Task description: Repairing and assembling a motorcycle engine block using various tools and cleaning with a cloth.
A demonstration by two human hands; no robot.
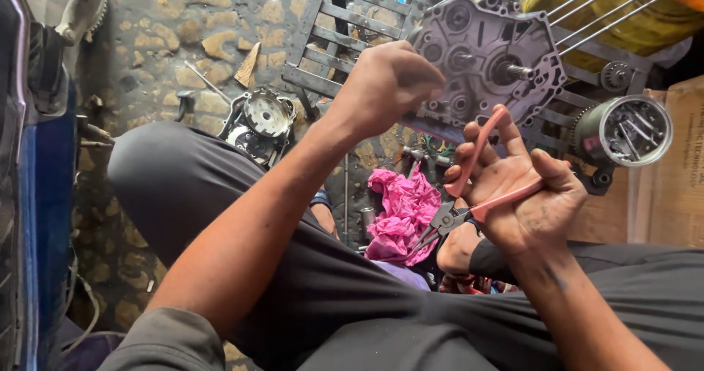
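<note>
Head view shows us two bare arms of a person who sits with the knees up, in dark trousers. The left hand (385, 85) is raised toward a grey metal engine case (488, 56). Its fingers are bent together, and the fingertips are at the left edge of the case, but we cannot tell if they pinch something small, because the back of the hand hides them.

The right hand (524, 191) holds a pair of pliers (469, 195) with pink handles. The palm is turned up to the camera. One handle lies across the palm under the thumb, the other handle passes between the curled fingers, so the handles stand apart. The thin grey tips of the pliers point down and to the left, toward a pink rag (400, 213), and they hold nothing that we can see.

The engine case stands tilted on a dark metal grate (330, 41), with a short shaft that sticks out from its middle. Just right of the case there is a round metal can (623, 129) with small parts inside. On the stone floor (169, 41), left of the rag and behind the left forearm, lies a round engine cover (264, 118). At the left edge we see a blue panel (48, 188).
</note>
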